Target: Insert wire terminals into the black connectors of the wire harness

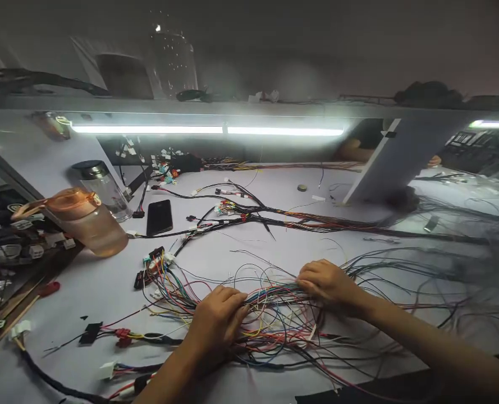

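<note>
Both forearms reach inward, left hand (218, 318) and right hand (327, 280) palm-down, fingers curled, near together.

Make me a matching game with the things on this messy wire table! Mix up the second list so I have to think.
Things:
1. phone
2. tipped water bottle
3. left hand
4. right hand

Where or how:
A. orange-pink, lying on its side
B. black, flat on the table
C. on the loose wires, nearer the right edge
D. on the loose wires, nearer the bottle

Pairs: 1-B, 2-A, 3-D, 4-C
</note>
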Demonstrator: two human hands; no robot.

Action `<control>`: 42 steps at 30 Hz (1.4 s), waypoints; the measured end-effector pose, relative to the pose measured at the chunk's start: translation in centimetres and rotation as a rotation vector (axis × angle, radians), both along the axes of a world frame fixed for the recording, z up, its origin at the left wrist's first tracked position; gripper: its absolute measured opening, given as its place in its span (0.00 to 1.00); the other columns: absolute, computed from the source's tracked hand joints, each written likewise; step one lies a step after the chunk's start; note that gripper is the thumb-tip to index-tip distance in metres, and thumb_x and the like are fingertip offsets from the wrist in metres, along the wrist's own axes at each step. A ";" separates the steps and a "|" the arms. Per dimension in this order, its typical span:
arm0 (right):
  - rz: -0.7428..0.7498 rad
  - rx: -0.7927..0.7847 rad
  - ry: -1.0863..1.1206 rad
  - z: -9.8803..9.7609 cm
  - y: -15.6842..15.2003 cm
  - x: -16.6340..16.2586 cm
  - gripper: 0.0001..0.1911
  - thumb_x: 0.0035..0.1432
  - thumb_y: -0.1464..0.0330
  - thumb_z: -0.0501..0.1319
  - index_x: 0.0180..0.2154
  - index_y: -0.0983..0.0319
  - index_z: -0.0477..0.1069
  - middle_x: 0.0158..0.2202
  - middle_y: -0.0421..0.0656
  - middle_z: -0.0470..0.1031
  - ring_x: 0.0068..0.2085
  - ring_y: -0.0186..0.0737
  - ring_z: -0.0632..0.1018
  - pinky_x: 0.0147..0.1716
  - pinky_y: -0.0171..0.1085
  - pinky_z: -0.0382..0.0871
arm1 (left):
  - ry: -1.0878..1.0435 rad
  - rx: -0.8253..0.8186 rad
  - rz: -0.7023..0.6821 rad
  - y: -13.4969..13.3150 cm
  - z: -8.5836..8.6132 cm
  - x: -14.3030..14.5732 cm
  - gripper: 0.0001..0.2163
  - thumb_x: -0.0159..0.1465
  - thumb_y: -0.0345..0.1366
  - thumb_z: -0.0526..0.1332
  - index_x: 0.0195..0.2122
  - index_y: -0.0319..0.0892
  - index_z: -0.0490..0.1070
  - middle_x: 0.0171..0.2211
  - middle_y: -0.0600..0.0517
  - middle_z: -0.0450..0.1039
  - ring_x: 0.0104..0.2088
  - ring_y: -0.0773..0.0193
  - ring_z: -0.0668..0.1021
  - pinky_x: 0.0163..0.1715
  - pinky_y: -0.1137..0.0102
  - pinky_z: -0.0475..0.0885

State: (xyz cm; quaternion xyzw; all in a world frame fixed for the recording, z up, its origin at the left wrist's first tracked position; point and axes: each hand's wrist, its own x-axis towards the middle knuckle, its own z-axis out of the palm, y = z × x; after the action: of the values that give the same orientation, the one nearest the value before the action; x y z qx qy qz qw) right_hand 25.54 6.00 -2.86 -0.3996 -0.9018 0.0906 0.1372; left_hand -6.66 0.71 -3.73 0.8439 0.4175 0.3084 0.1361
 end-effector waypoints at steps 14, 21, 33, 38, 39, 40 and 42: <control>-0.251 -0.170 -0.270 2.8 10.0 -19.2 0.18 0.65 0.62 0.54 0.51 0.65 0.69 0.47 0.54 0.75 0.47 0.51 0.77 0.43 0.45 0.69 | -0.040 -0.020 -0.011 0.4 -0.6 -0.4 0.09 0.67 0.35 0.57 0.46 0.46 0.72 0.39 0.51 0.76 0.38 0.64 0.75 0.37 0.67 0.73; 0.036 -0.252 -0.320 4.4 6.3 -17.3 0.12 0.64 0.60 0.56 0.44 0.57 0.73 0.37 0.43 0.79 0.37 0.41 0.77 0.31 0.35 0.59 | -0.021 -0.020 -0.021 0.5 -0.8 -0.6 0.08 0.68 0.35 0.55 0.43 0.44 0.72 0.38 0.50 0.75 0.37 0.64 0.74 0.37 0.67 0.72; 0.180 -0.396 -0.071 5.9 3.2 -12.1 0.10 0.64 0.62 0.59 0.38 0.62 0.73 0.26 0.37 0.70 0.26 0.29 0.63 0.28 0.31 0.53 | -0.185 0.176 0.214 1.2 -0.8 -1.0 0.16 0.65 0.30 0.59 0.54 0.40 0.64 0.50 0.45 0.68 0.52 0.62 0.71 0.54 0.64 0.68; 0.369 -0.211 0.097 6.2 1.7 -12.3 0.11 0.66 0.62 0.57 0.38 0.62 0.73 0.30 0.40 0.75 0.29 0.31 0.71 0.34 0.34 0.62 | 0.042 0.207 0.243 1.7 -0.8 -1.9 0.11 0.67 0.35 0.57 0.50 0.46 0.69 0.50 0.50 0.73 0.55 0.56 0.70 0.58 0.52 0.60; 0.368 -0.116 0.148 6.3 1.7 -12.1 0.11 0.66 0.62 0.57 0.39 0.62 0.73 0.34 0.42 0.77 0.34 0.34 0.74 0.39 0.37 0.64 | 0.048 0.186 0.257 1.7 -0.6 -2.2 0.08 0.68 0.36 0.55 0.46 0.47 0.71 0.46 0.53 0.75 0.53 0.58 0.72 0.59 0.51 0.57; 0.350 -0.018 0.202 6.4 1.9 -11.7 0.11 0.66 0.62 0.57 0.43 0.61 0.73 0.40 0.44 0.78 0.40 0.38 0.76 0.45 0.41 0.65 | 0.045 0.170 0.287 1.8 -0.2 -2.7 0.08 0.69 0.36 0.53 0.42 0.47 0.72 0.42 0.54 0.76 0.50 0.60 0.74 0.60 0.49 0.54; 0.258 0.124 0.298 6.3 2.4 -10.6 0.16 0.66 0.61 0.56 0.53 0.59 0.68 0.55 0.48 0.72 0.55 0.43 0.72 0.55 0.48 0.63 | 0.057 0.168 0.409 2.0 1.0 -4.4 0.11 0.70 0.38 0.51 0.41 0.46 0.73 0.40 0.54 0.77 0.46 0.61 0.76 0.62 0.48 0.52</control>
State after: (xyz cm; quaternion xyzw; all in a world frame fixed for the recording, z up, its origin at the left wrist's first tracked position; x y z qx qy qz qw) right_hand 14.94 8.37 3.45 -0.2538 -0.9190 0.1098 0.2809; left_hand -11.08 2.70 -2.77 0.7583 0.5565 0.3393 -0.0118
